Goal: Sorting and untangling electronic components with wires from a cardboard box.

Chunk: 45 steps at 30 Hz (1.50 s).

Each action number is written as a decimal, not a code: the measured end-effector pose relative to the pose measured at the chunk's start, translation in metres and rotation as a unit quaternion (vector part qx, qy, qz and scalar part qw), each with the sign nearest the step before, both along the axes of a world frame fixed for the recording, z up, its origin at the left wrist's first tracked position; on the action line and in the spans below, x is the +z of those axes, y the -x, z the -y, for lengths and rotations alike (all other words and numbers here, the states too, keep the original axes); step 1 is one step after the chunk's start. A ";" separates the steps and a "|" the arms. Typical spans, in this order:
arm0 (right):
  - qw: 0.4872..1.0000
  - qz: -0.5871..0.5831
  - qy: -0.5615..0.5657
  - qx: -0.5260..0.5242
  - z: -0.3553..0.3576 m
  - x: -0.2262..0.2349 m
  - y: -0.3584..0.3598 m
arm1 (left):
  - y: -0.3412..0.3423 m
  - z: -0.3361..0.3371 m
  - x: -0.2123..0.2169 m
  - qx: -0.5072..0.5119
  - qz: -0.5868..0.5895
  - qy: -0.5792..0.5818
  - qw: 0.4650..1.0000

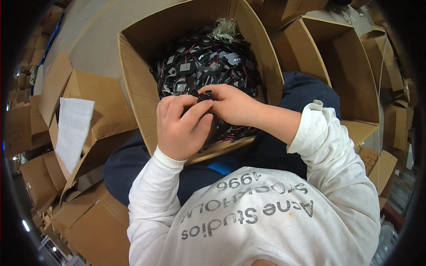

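Observation:
My left hand (181,126) and my right hand (230,104) meet over an open cardboard box (142,84) on my lap. Both pinch one small black part (205,95) between their fingertips. The box is filled with a heap of small black parts with red and white wires (204,60). A tuft of pale fibre (224,29) lies on the heap's far side. My sleeves are white and my trousers dark blue.
An open, seemingly hollow cardboard box (337,66) stands at the right. Flattened and stacked cartons (88,208) crowd the left and lower left, with a white sheet of paper (73,131) lying on one. More cartons pile up at the far right edge.

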State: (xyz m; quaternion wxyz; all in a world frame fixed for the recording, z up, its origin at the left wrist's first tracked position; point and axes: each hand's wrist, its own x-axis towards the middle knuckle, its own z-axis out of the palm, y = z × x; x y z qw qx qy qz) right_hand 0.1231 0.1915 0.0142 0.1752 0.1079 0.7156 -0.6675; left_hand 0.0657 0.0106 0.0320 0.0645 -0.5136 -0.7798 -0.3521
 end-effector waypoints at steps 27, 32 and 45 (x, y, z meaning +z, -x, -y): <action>0.958 -0.265 -0.111 -0.001 -0.001 -0.003 -0.011 | 0.007 0.011 -0.011 -0.066 0.172 -0.097 0.978; 0.959 -0.263 -0.107 -0.025 0.001 0.002 -0.013 | 0.010 0.010 -0.026 -0.043 0.257 -0.145 0.955; 0.946 -0.292 -0.138 -0.014 -0.007 0.005 -0.001 | 0.026 0.008 -0.026 -0.032 0.220 -0.118 0.968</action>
